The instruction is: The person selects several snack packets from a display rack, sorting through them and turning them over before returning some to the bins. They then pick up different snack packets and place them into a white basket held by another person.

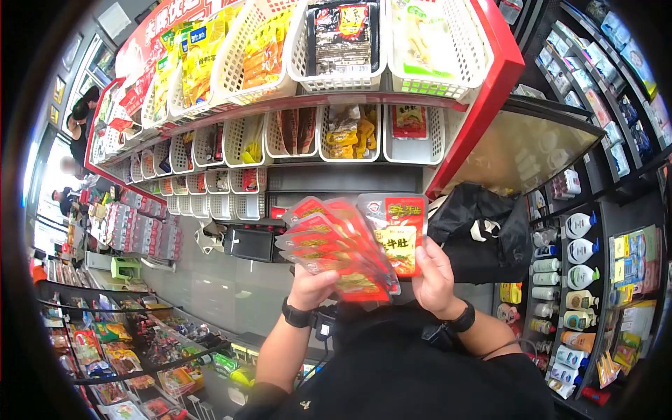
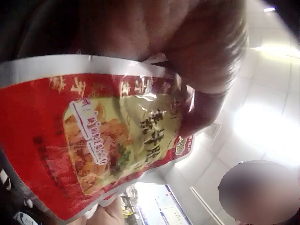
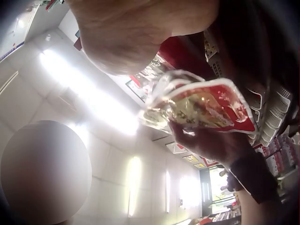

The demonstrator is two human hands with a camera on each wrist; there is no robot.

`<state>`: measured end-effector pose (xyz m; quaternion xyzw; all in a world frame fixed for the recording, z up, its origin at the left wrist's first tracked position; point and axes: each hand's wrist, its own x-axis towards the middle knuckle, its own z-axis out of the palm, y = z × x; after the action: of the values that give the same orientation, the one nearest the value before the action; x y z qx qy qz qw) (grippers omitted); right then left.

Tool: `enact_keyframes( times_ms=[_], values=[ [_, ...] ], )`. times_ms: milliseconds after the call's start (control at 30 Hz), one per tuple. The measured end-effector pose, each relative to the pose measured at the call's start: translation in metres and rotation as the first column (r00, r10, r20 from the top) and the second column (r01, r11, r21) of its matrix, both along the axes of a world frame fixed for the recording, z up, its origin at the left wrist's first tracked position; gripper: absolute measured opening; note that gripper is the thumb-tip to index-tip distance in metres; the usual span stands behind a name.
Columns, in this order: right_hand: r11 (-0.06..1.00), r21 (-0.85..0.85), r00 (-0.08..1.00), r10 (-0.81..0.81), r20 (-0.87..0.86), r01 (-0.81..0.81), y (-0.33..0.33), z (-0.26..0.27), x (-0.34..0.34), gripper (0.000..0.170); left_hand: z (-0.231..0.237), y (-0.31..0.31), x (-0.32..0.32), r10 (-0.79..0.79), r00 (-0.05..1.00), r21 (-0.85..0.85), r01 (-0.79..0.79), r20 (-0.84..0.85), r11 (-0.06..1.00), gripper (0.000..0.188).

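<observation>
A fanned stack of glossy red plastic pouches (image 1: 334,245) is held in the person's left hand (image 1: 308,288), thumb laid over the lower left edge of the fan and the fingers curled behind it. A single flat red plastic pouch with a yellow label (image 1: 402,234) is pinched in the right hand (image 1: 435,281), the thumb on its lower right side; it stands nearly upright against the right edge of the fan. Both are held up before the lower tiers of a red-edged display rack (image 1: 500,66), toward its right end. The single pouch has a greyish top band, yellowish-green lettering, bold black characters on the label and a food picture at its foot. The fanned pouches overlap, each tilted a little differently, with pale rims and shiny film. From the left wrist, one pouch shows a pale border, a rounded yellow panel with dark characters, orange-brown food with a green sprig, and creases catching glare. A white perforated plastic basket (image 1: 414,151) at the second tier's right end contains a red packet (image 1: 409,122). A crumpled black bag (image 1: 483,217) lies right of the right hand.
</observation>
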<state>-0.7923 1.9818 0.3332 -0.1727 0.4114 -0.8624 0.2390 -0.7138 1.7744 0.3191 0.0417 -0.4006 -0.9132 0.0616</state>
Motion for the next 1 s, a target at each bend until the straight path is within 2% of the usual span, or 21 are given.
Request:
enact_keyframes(
  times_ms=[100,167,233,267,300,367,400,467,500,533,567,600,633,667,700,733,833,933,1000],
  values=[
    [0.995,0.094,0.995,0.023,-0.101,-0.014,-0.005,0.001,0.007,0.034,0.0,0.003,-0.005,-0.035,0.999,-0.222,0.042,0.035,0.974,0.063],
    [0.97,0.242,0.993,0.043,-0.113,-0.015,-0.004,-0.003,0.014,0.037,-0.009,0.012,-0.008,-0.041,0.999,-0.253,0.047,0.03,0.966,0.06],
    [0.983,0.146,0.926,-0.047,-0.374,0.109,-0.018,-0.022,0.021,0.045,-0.02,0.022,-0.007,-0.025,0.999,-0.25,0.034,0.038,0.968,0.058],
    [0.977,0.214,0.953,0.069,-0.294,-0.005,-0.018,-0.008,0.017,0.055,-0.025,0.02,-0.008,-0.065,0.997,-0.243,0.072,0.037,0.968,0.058],
    [0.818,0.523,0.774,0.165,-0.611,0.239,-0.014,-0.021,0.003,0.059,-0.027,0.02,-0.007,-0.047,0.997,-0.192,0.057,0.06,0.98,0.057],
    [0.67,0.541,0.61,0.163,-0.776,0.508,-0.021,-0.023,0.001,0.057,-0.027,0.021,-0.003,-0.014,0.994,-0.094,0.024,0.11,0.995,0.057],
    [0.69,0.517,0.568,0.184,-0.802,0.507,-0.022,-0.02,-0.005,0.054,-0.029,0.021,-0.001,0.039,0.995,-0.115,-0.028,0.087,0.993,0.056],
    [0.731,0.474,0.485,0.222,-0.846,0.492,-0.03,-0.013,-0.029,0.048,-0.027,0.019,0.003,0.079,0.993,-0.014,-0.078,0.087,0.997,0.056],
    [0.725,0.432,0.433,0.202,-0.878,0.537,-0.036,-0.01,-0.053,0.037,-0.028,0.017,0.008,0.101,0.99,0.036,-0.105,0.095,0.994,0.055],
    [0.7,0.392,0.433,0.131,-0.892,0.597,-0.043,-0.001,-0.077,0.029,-0.038,0.011,0.013,0.1,0.986,0.049,-0.107,0.134,0.993,0.055],
    [0.551,0.477,0.453,0.191,-0.871,0.684,-0.049,0.007,-0.102,0.027,-0.044,0.008,0.018,0.108,0.984,0.054,-0.117,0.142,0.992,0.055],
    [0.38,0.495,0.394,0.316,-0.863,0.781,-0.054,0.006,-0.135,0.027,-0.048,0.005,0.021,0.116,0.983,0.058,-0.126,0.143,0.99,0.055],
    [0.269,0.565,0.431,0.425,-0.796,0.78,-0.062,0.013,-0.168,0.027,-0.053,0.003,0.022,0.123,0.982,0.063,-0.133,0.14,0.989,0.055],
    [0.19,0.524,0.375,0.506,-0.777,0.83,-0.069,0.009,-0.198,0.023,-0.057,0.0,0.024,0.125,0.982,0.064,-0.135,0.142,0.989,0.055],
    [-0.048,0.755,0.598,0.643,-0.478,0.654,-0.082,0.037,-0.209,0.022,-0.058,-0.001,0.026,0.118,0.982,0.058,-0.128,0.146,0.99,0.055],
    [-0.176,0.798,0.655,0.684,-0.322,0.577,-0.096,0.036,-0.23,0.026,-0.059,-0.002,0.029,0.112,0.982,0.053,-0.121,0.151,0.991,0.055],
    [-0.117,0.738,0.616,0.644,-0.453,0.665,-0.105,0.031,-0.247,0.033,-0.072,-0.008,0.04,0.104,0.98,0.013,-0.108,0.168,0.994,0.054],
    [-0.156,0.707,0.607,0.658,-0.446,0.689,-0.101,0.017,-0.261,0.039,-0.085,-0.018,0.052,0.12,0.976,-0.008,-0.12,0.183,0.993,0.054],
    [-0.12,0.544,0.469,0.679,-0.565,0.83,-0.097,-0.003,-0.265,0.039,-0.088,-0.021,0.057,0.144,0.971,0.01,-0.149,0.192,0.989,0.055]
  ],
)
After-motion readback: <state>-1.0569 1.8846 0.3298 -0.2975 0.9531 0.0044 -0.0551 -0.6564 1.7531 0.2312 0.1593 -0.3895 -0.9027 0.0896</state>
